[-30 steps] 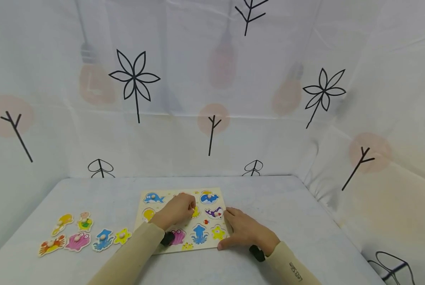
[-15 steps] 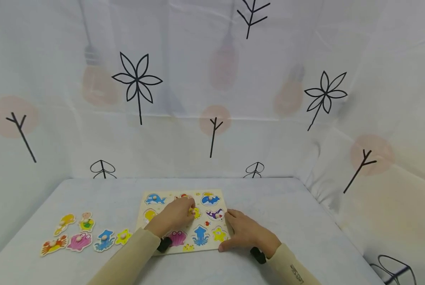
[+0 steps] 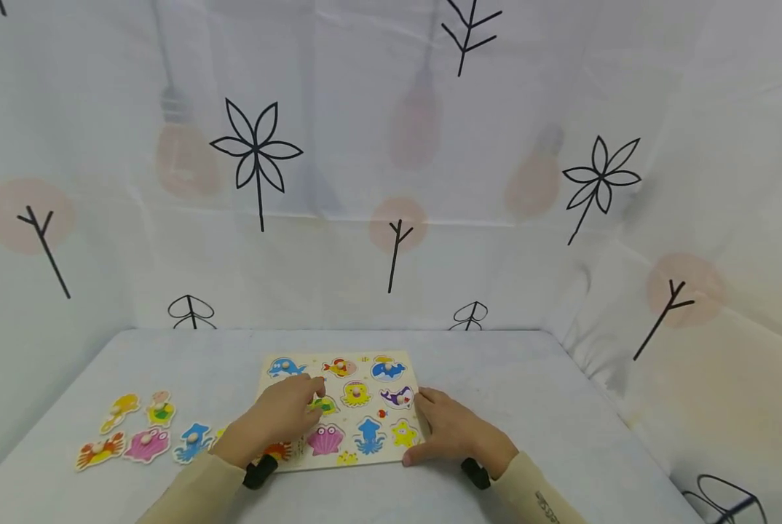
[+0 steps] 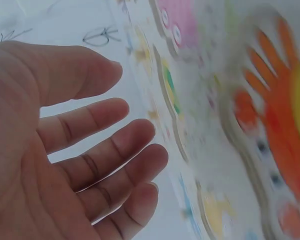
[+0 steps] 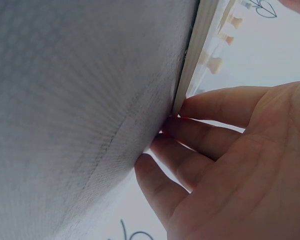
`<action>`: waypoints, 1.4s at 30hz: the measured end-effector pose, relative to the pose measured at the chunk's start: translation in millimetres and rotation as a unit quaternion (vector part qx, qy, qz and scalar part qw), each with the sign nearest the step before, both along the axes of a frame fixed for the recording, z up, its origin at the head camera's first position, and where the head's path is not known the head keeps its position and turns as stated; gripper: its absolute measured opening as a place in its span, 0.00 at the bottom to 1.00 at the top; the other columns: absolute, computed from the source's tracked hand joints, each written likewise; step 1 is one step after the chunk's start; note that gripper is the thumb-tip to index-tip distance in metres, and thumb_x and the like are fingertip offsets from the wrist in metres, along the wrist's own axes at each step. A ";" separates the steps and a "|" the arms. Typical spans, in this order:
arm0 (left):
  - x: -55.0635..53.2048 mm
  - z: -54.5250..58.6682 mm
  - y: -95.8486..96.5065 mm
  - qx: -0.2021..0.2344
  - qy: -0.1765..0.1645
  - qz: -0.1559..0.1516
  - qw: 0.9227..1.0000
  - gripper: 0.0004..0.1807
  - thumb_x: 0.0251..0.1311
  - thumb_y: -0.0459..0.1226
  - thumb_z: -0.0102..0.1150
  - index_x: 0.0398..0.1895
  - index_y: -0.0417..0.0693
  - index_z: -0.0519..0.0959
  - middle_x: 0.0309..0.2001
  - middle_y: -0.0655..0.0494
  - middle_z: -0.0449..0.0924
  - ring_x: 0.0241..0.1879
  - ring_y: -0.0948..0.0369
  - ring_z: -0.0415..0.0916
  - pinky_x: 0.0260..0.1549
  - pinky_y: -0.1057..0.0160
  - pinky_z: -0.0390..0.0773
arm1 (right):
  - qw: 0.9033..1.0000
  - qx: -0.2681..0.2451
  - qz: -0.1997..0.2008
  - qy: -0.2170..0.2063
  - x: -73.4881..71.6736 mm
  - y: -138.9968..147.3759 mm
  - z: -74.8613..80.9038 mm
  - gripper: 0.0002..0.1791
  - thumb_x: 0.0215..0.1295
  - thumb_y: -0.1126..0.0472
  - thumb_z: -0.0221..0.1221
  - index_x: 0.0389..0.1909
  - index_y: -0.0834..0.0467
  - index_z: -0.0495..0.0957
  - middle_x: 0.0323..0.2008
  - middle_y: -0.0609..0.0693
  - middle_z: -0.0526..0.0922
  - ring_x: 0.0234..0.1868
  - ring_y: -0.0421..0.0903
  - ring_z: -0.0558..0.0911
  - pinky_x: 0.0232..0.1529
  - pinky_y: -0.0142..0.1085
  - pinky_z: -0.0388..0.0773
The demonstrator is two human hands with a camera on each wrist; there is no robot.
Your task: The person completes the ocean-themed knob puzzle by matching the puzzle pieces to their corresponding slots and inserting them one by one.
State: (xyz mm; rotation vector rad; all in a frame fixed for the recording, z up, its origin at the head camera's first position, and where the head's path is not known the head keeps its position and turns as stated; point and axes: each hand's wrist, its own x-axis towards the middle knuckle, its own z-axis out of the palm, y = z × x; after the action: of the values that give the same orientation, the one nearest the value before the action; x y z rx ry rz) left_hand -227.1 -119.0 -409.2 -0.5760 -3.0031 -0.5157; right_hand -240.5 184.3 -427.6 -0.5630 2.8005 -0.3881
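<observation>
A wooden peg puzzle board with sea-animal pictures lies flat on the table. My left hand is over its left half, fingers loosely bent; the left wrist view shows nothing between thumb and fingers. It partly covers a green and yellow turtle picture. To its right, a yellow octopus shows in the middle of the board. A blue dolphin piece, a fish piece and a blue whale piece sit along the far row. My right hand rests against the board's right edge, fingertips touching it.
Left of the board lie loose knobbed pieces: a crab, a pink shell, a blue squid, a yellow-orange piece and a green-and-yellow figure. A yellow piece is mostly behind my left hand. Patterned cloth hangs behind the table.
My left hand has drawn back to the left from the yellow octopus, its fingers loosening and uncovering the octopus and the fish. My right hand has stayed at the board's edge.
</observation>
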 end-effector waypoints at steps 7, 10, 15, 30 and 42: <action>5.6 -0.3 -26.9 0.001 0.011 0.026 1.000 0.09 0.56 0.40 0.62 0.40 0.51 0.78 0.31 0.62 0.71 0.30 0.64 0.67 0.31 0.60 0.71 | 1.000 0.011 0.004 0.007 -1.6 2.5 -0.5 0.65 0.33 0.22 0.64 0.71 0.57 0.59 0.71 0.55 0.57 0.69 0.55 0.59 0.65 0.53 0.59; 8.1 -0.6 -40.2 -0.010 0.008 0.041 0.999 0.09 0.56 0.40 0.62 0.40 0.52 0.78 0.31 0.62 0.71 0.30 0.64 0.66 0.32 0.60 0.71 | 1.000 0.008 0.003 0.004 -1.1 1.7 0.2 0.65 0.34 0.23 0.64 0.71 0.58 0.59 0.71 0.55 0.57 0.69 0.55 0.59 0.65 0.53 0.59; 12.5 -2.9 -67.3 -0.029 -0.006 0.063 0.998 0.10 0.56 0.39 0.62 0.41 0.51 0.78 0.32 0.60 0.71 0.30 0.62 0.67 0.31 0.59 0.71 | 1.000 0.001 0.005 0.001 0.2 -0.7 0.8 0.65 0.34 0.24 0.65 0.71 0.58 0.59 0.71 0.55 0.57 0.69 0.55 0.59 0.65 0.53 0.59; 19.7 5.3 -162.3 -0.083 0.027 0.126 0.988 0.10 0.52 0.36 0.65 0.38 0.45 0.78 0.29 0.55 0.73 0.28 0.58 0.70 0.28 0.53 0.74 | 1.000 0.004 0.003 0.007 -0.3 0.8 -1.3 0.65 0.34 0.23 0.64 0.71 0.57 0.58 0.71 0.54 0.57 0.69 0.54 0.59 0.64 0.53 0.59; 17.8 -2.2 -202.3 -0.049 -0.023 0.143 0.988 0.10 0.52 0.35 0.62 0.37 0.42 0.77 0.30 0.54 0.70 0.28 0.58 0.67 0.28 0.54 0.74 | 1.000 0.000 0.004 0.007 -0.4 1.2 -1.0 0.66 0.33 0.23 0.64 0.71 0.57 0.58 0.71 0.53 0.56 0.69 0.54 0.60 0.64 0.53 0.59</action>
State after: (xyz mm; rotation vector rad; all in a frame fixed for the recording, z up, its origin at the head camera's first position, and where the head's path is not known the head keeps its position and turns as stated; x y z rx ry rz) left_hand -209.3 -321.3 -411.4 -0.1308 -3.0914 -0.3672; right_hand -240.9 185.5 -428.6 -0.5787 2.8106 -0.3845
